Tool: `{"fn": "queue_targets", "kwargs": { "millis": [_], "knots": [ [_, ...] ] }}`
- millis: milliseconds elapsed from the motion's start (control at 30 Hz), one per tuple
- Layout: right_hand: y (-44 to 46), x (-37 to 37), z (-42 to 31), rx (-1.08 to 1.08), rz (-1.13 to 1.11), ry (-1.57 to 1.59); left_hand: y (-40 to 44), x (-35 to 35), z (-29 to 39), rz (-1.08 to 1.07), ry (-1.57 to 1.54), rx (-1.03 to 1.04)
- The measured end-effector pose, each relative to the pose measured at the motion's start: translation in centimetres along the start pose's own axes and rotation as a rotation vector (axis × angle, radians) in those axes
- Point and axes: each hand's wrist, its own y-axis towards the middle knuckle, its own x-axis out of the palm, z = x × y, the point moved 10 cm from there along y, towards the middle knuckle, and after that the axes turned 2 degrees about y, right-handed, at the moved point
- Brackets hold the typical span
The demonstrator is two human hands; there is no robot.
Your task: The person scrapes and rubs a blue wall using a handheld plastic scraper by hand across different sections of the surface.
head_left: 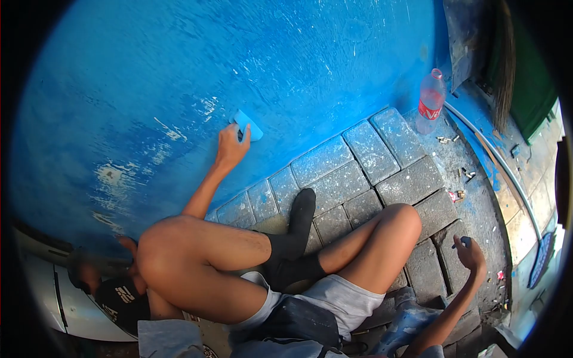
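My left hand point(231, 149) reaches up to the blue wall point(286, 53). Its fingers are closed on a flat, light blue putty spreader point(250, 126), which lies against the wall's surface. Pale scuffed patches of worn paint show left of that hand. Out to the right, over the grey paving blocks, is my right hand point(471, 255). Its fingers curl around a small dark object point(461, 242) that I cannot make out.
A clear plastic bottle point(431, 101) with a red label and pinkish liquid stands by the wall's right end. A broom point(504, 65) hangs beyond it. Near it, a hose point(495, 152) curves along the ground. Another person point(122, 298) in a black shirt is at lower left.
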Motion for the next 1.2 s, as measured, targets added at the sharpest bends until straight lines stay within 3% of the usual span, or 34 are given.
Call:
{"fn": "queue_targets", "kwargs": {
  "millis": [100, 200, 267, 333, 400, 467, 567, 633, 700, 800, 900, 1000, 1067, 1200],
  "knots": [
    [0.4, 0.3, 0.4, -0.009, -0.004, -0.013, 3.9, -6.8, 2.0, 0.184, 0.000, -0.117],
    [0.5, 0.5, 0.5, -0.003, -0.018, -0.010, 6.2, -10.6, 1.7, 0.209, -0.133, -0.256],
    [1.3, 1.0, 1.7, -0.027, -0.014, -0.008, 6.2, -10.7, 1.5, 0.200, -0.097, -0.295],
    [1.8, 1.2, 2.2, -0.045, -0.008, 0.006, 4.4, -8.0, 2.5, 0.182, 0.065, -0.182],
    [1.9, 1.3, 2.4, -0.050, -0.015, -0.011, 1.8, -3.5, 2.0, 0.180, 0.011, -0.021],
    [0.7, 0.4, 0.6, -0.041, -0.012, 0.002, -0.3, 0.5, 1.0, 0.034, -0.018, 0.009],
    [0.1, 0.2, 0.1, -0.030, -0.001, 0.018, 0.5, 0.4, 0.1, -0.071, 0.039, -0.016],
    [0.2, 0.1, 0.0, -0.030, 0.000, 0.013, 2.8, -4.0, 2.0, 0.152, 0.064, 0.011],
    [0.2, 0.2, -0.1, -0.032, -0.012, -0.002, 5.5, -8.7, 2.2, 0.243, -0.056, -0.174],
    [0.6, 0.6, 0.6, -0.001, -0.033, 0.004, 7.1, -11.7, 1.8, 0.260, -0.092, -0.244],
    [1.6, 1.1, 2.0, -0.026, -0.011, 0.005, 4.2, -6.3, 0.8, 0.191, -0.104, -0.198],
    [1.3, 0.8, 1.4, -0.075, 0.006, 0.006, -0.2, 0.1, 0.0, 0.097, 0.014, -0.025],
    [1.0, 0.6, 1.0, -0.053, 0.023, 0.012, -1.1, 2.7, 0.8, -0.110, -0.053, 0.052],
    [1.2, 0.8, 1.1, -0.080, 0.032, -0.002, 3.6, -4.5, 2.1, 0.070, 0.035, -0.058]
  ]
}}
